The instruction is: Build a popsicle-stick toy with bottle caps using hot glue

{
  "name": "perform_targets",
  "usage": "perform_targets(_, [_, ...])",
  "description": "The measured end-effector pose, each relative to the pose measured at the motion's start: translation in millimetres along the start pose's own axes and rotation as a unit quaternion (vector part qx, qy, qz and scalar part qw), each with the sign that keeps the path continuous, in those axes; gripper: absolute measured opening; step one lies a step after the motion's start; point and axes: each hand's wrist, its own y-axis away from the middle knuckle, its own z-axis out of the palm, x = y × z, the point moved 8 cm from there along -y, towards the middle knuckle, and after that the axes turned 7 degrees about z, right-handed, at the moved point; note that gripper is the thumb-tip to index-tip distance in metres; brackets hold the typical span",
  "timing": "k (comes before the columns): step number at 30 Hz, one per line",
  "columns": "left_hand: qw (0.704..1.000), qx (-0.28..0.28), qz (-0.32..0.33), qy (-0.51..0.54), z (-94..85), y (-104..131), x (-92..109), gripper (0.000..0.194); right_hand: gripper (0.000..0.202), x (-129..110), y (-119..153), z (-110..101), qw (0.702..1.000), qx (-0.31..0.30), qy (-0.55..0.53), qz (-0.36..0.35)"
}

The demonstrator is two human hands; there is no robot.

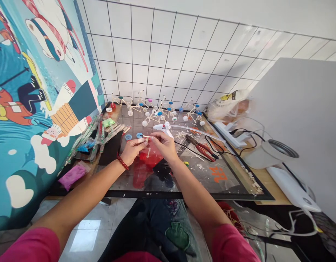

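Both of my hands meet over the middle of the glass tabletop. My left hand [131, 150], with a red bead bracelet at the wrist, pinches a small pale wooden stick piece [147, 137] from the left. On its other side, the closed fingertips of my right hand [166, 146] grip the same piece. A dark tip shows at its left end; the fingers hide part of it. Two blue bottle caps [128, 137] lie just beyond my left hand. A white hot glue gun [163, 127] rests behind my right hand.
Several small bicycle-like stick models with bottle-cap wheels [159, 113] stand along the tiled wall. Red-handled pliers [202, 148] and wood scraps lie right. A pink packet [72, 176] and packaged sticks [115, 132] are left. A white lamp [266, 154] and power strip [230, 134] stand far right.
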Motion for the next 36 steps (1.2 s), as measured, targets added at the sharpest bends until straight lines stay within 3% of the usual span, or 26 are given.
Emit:
perform_targets(4, [1.0, 0.015, 0.008, 0.024, -4.4, -3, -1, 0.042, 0.039, 7, -3, -4, 0.999, 0.013, -0.038, 0.012])
perform_targets(14, [0.998, 0.038, 0.009, 0.043, -8.6, -6, 1, 0.039, 0.04, 18, -5, -1, 0.999, 0.005, -0.025, 0.036])
perform_targets(22, [0.998, 0.034, 0.01, 0.05, -6.3, -4, 1, 0.038, 0.043, 25, 0, 15, 0.997, -0.049, -0.026, 0.053])
perform_targets(36, [0.983, 0.061, -0.052, 0.165, -12.9, -9, -7, 0.034, 0.026, 34, 2, 19, 0.992, -0.077, 0.059, 0.076])
